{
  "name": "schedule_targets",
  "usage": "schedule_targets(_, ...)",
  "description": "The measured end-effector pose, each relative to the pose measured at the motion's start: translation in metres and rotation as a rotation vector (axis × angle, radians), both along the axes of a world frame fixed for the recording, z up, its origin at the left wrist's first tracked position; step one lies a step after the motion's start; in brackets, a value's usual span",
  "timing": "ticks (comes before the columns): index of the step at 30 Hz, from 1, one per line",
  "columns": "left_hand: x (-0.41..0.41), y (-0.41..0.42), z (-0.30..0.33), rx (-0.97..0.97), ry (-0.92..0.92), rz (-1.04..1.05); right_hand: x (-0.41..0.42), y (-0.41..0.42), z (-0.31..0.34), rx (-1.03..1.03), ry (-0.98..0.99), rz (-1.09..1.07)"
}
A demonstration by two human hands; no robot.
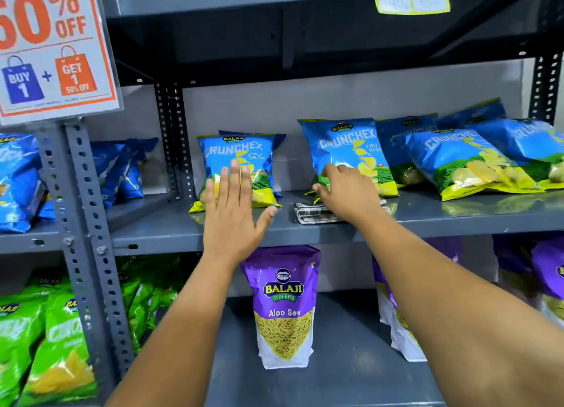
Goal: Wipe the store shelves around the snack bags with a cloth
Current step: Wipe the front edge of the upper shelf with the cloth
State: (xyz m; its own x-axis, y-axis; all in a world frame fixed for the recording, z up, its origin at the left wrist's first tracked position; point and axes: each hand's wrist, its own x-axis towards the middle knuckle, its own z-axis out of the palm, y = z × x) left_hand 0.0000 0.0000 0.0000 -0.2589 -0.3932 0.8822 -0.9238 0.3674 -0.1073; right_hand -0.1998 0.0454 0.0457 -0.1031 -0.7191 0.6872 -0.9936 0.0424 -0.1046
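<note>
A black-and-white checked cloth [314, 213] lies folded on the grey middle shelf [457, 214]. My right hand [348, 191] hovers over it with fingers spread, reaching at the lower corner of a blue Crunchex bag [345, 150]; whether it touches the cloth is unclear. My left hand [233, 211] is flat and open, fingers extended, in front of another blue Crunchex bag [238, 159] standing at the shelf's left. More blue bags [464, 159] lean along the right of the shelf.
A purple Aloo Sev bag [285, 306] stands on the lower shelf [345, 373], with more purple bags [546, 272] to the right. Green bags [45, 336] and blue bags [18, 177] fill the left bay behind a perforated upright [88, 223]. A discount sign [52, 46] hangs top left.
</note>
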Motion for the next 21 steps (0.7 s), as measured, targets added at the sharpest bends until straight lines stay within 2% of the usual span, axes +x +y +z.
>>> schedule_targets(3, -0.004, 0.0, -0.029, 0.043, 0.004, -0.002, 0.002, -0.005, -0.012, 0.207, -0.082, -0.054)
schedule_targets(8, -0.006, -0.008, -0.074, 0.095, 0.013, 0.069, 0.018, -0.007, -0.017, 0.168, -0.018, -0.1)
schedule_targets(12, -0.009, -0.013, -0.08, 0.088, 0.052, 0.061, 0.022, -0.01, -0.004, 0.286, -0.049, -0.105)
schedule_targets(16, -0.009, -0.016, -0.081, 0.072, 0.049, 0.053, 0.019, -0.015, 0.003, 0.269, -0.01, 0.073)
schedule_targets(19, -0.009, -0.02, -0.083, 0.049, 0.042, 0.061, 0.017, -0.013, -0.001, 0.532, -0.199, 0.243)
schedule_targets(21, -0.009, -0.02, -0.083, 0.045, 0.052, 0.051, 0.018, -0.012, -0.005, 0.616, -0.24, 0.266)
